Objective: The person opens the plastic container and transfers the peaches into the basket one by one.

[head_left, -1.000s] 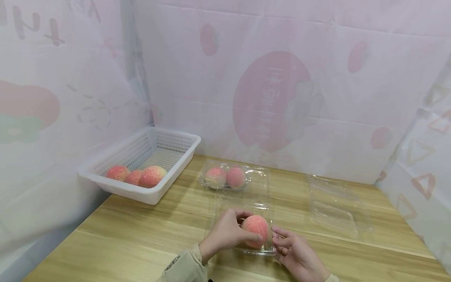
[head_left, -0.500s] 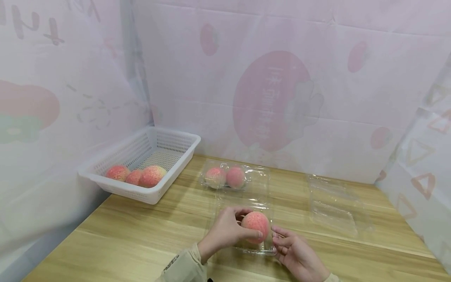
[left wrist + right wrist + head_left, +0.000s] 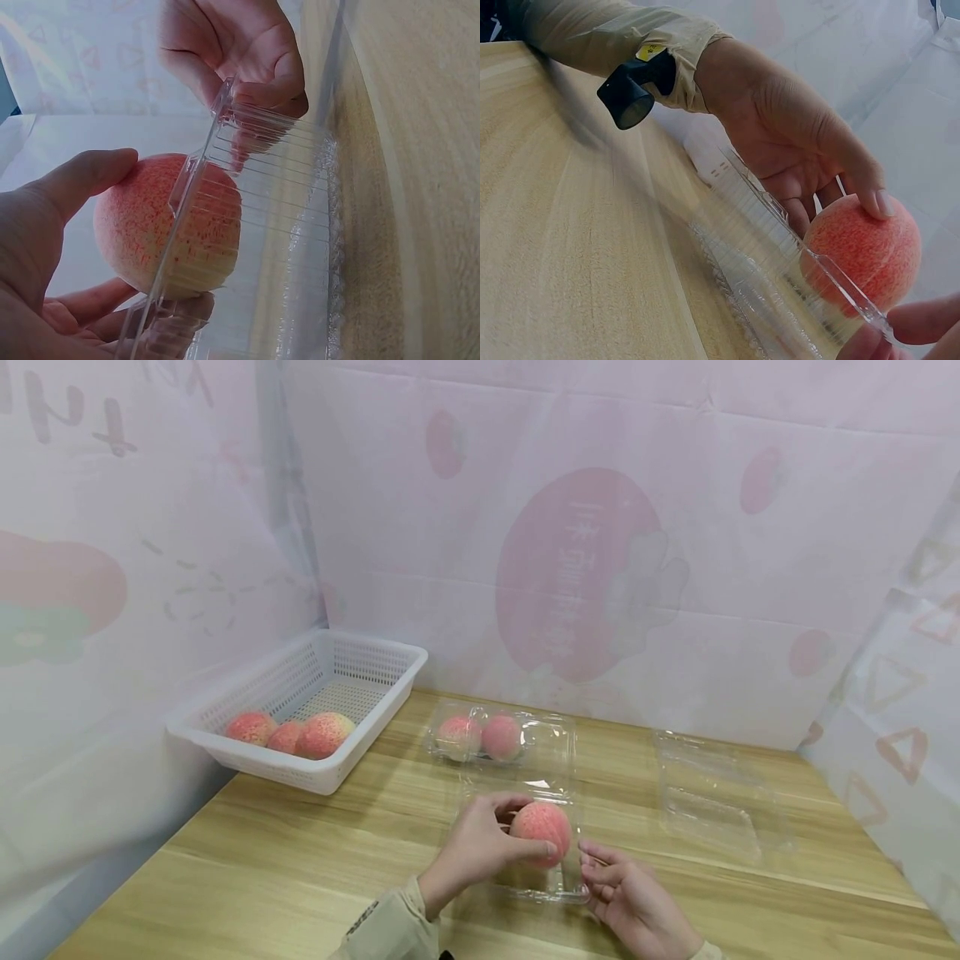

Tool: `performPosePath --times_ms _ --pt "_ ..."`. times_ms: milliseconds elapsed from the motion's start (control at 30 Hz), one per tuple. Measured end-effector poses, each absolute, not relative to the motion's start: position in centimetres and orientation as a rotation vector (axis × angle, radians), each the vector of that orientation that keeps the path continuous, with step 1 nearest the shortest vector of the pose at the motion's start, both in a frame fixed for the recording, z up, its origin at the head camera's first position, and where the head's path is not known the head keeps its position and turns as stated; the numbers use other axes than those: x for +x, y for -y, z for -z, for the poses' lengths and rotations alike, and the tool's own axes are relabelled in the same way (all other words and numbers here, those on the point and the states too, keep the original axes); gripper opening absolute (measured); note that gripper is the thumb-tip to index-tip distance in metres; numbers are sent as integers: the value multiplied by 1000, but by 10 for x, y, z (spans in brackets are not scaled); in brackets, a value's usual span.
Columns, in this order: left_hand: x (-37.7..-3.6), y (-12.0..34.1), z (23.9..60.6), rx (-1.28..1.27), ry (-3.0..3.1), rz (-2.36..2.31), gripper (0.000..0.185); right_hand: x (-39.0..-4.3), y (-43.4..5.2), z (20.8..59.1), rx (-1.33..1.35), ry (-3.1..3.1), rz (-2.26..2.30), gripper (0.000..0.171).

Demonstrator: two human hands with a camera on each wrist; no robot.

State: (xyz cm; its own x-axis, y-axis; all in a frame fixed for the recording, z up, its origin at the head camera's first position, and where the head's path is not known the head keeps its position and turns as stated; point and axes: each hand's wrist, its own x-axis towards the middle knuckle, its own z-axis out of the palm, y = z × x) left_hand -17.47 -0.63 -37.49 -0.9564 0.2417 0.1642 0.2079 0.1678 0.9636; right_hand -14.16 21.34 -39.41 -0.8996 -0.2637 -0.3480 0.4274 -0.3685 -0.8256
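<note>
Gripping a pink peach [image 3: 542, 832] with the left hand [image 3: 480, 847], thumb over the near side and fingers curled behind, just above the open clear clamshell box [image 3: 536, 881] at the near edge of the wooden table [image 3: 300, 868]; pinching that box's right rim with the right hand [image 3: 630, 902], fingertips [image 3: 289, 82] closed on the plastic lip. Largest first: table running from the near edge to the back wall of printed sheeting; white slotted basket [image 3: 375, 660] at the back left corner, holding three peaches [image 3: 292, 733] near its front wall; second clamshell [image 3: 555, 735] toward the back middle, already closed over two peaches [image 3: 480, 737]; empty clear clamshell [image 3: 712, 802] lying toward the right side, well apart from the hands. Judging progress: one box packed and shut, the box in hand without any fruit seated yet, peach hovering over its tray rather than resting in it, three fruits waiting in the basket, one more box unused, so roughly a third done. Pose: left forearm in a beige sleeve [image 3: 390, 927] angled in from the near edge, wrist bent slightly, palm facing right; right hand low beside the tray, palm turned up and inward, steadying the rim.
</note>
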Motion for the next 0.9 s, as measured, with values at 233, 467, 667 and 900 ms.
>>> performPosePath --times_ms 233,467,667,900 --pt "-175 8 375 458 -2387 -1975 51 -141 -214 393 218 -1450 2295 46" --pt "-176 10 373 423 -2356 -2013 52 -141 -214 393 224 -1451 2298 45" --pt "-178 19 365 445 -2372 -2028 53 -142 -213 395 218 -1447 2293 49" --pt "-176 53 345 422 -2381 -2062 57 -143 -214 395 221 -1441 2294 51"
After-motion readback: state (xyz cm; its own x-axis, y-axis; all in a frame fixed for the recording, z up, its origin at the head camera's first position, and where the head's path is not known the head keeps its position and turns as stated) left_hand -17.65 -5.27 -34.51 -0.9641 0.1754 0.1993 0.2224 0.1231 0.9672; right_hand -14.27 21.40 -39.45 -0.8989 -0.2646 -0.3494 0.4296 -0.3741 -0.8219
